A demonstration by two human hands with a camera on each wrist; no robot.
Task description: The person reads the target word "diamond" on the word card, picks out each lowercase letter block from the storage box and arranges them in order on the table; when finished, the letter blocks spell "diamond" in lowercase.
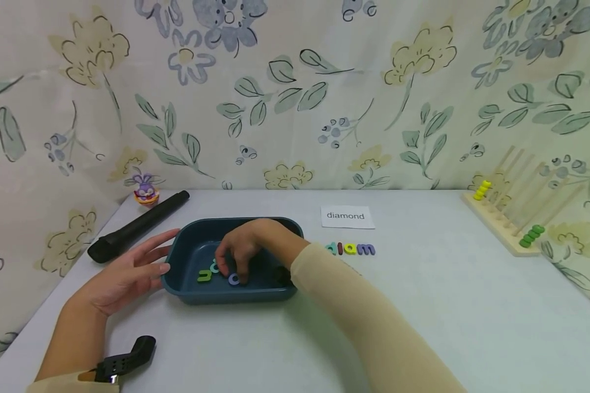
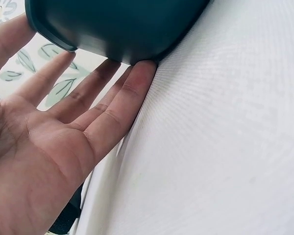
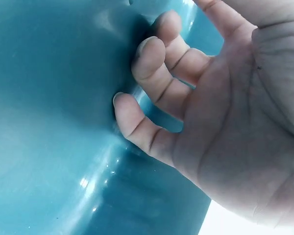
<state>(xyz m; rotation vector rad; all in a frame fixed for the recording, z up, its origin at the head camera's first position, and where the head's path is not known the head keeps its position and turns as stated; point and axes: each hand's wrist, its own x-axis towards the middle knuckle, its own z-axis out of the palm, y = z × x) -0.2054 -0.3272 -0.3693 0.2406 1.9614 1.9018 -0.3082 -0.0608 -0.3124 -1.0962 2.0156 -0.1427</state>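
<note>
A dark teal plastic bin point(image 1: 267, 296) stands on the table. My left hand point(image 1: 133, 273) touches its left end with extended fingers; in the left wrist view, the fingertips point(image 2: 146, 71) rest against the outer wall. Inside the bin, my right hand point(image 1: 243, 245) reaches down, thumb and index finger apart. Near those fingers lie a purple letter point(image 1: 233, 279), partly covered, and a light teal letter point(image 1: 214, 267). A green letter point(image 1: 204, 275) is to their left. In the right wrist view, loosely bent fingers point(image 3: 149, 58) hang by the bin floor; the thumb's grip is hidden.
Behind the bin lies a white card point(image 1: 346, 216) reading "diamond". Below it, colored letters point(image 1: 350, 249) form "diam", partly behind my right sleeve. A black tube-like object point(image 1: 137, 226) and a purple figurine point(image 1: 146, 190) are at left. A wooden bead rack point(image 1: 503, 224) stands at right.
</note>
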